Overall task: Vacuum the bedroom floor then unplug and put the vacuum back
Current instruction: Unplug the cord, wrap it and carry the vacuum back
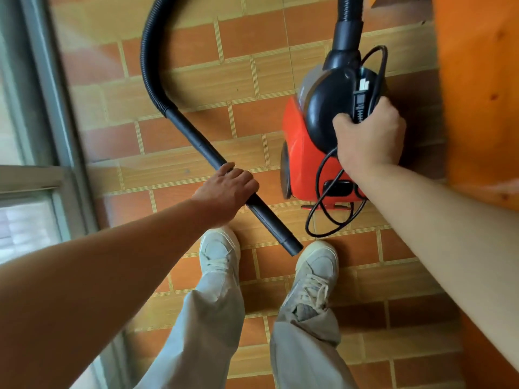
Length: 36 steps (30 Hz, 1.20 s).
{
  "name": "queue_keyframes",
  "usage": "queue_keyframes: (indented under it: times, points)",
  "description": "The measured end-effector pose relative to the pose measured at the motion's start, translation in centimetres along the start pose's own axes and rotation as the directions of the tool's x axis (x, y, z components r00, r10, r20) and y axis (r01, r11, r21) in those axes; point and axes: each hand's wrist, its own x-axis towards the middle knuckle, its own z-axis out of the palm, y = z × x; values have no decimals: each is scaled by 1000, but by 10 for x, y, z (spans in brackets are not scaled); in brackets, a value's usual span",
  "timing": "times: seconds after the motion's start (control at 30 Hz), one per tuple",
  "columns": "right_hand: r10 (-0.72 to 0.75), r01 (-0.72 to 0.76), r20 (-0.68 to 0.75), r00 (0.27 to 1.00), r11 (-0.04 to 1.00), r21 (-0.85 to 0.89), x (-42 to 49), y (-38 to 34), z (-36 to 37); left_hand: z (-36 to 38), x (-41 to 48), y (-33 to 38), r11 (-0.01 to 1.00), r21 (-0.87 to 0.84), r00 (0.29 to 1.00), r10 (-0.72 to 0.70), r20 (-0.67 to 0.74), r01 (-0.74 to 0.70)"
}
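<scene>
Looking down from your head camera, you have the vacuum (303, 153) in the right half of the frame, its red body and black top close beside an orange wooden panel (477, 94) along the right edge. Your right hand (369, 138) is closed over the black top at centre right, and the plug (360, 103) and a loop of power cord (323, 209) are pinched under the same fingers. More cord hangs in a loop below the body, toward the lower centre. Whether the machine is lifted or resting on the tiled floor (196, 80) is hard to tell; the blur suggests it is moving.

Your left hand (227, 189), at centre frame, is wrapped around the rigid black tube (196, 141), whose open end points down between your two shoes (219, 254). The ribbed hose (148, 51) arcs from it up through the upper left and back to the top of the machine. A window frame (42, 108) fills the left edge.

With the plug in your grip, unplugging looks done, and the vacuuming is probably finished too. What remains, by my reading, is setting the machine in its storage spot and tidying hose and cord.
</scene>
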Motion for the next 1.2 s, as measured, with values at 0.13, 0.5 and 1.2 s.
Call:
queue_keyframes:
  times: [0.13, 0.5, 1.2]
  points:
    - [33, -33, 60, 998, 999, -6, -1, -3, -5, -43, -16, -16, 994, -106, 984, 17, -179, -37]
    - [151, -183, 247, 957, 977, 112, 11, -1, -11, -134, 17, 25, 969, -237, 885, -51, -462, -68]
    - [73, -114, 256, 964, 982, 150, 14, 18, -3, -163, 109, 65, 768, -552, 867, -475, -152, 325]
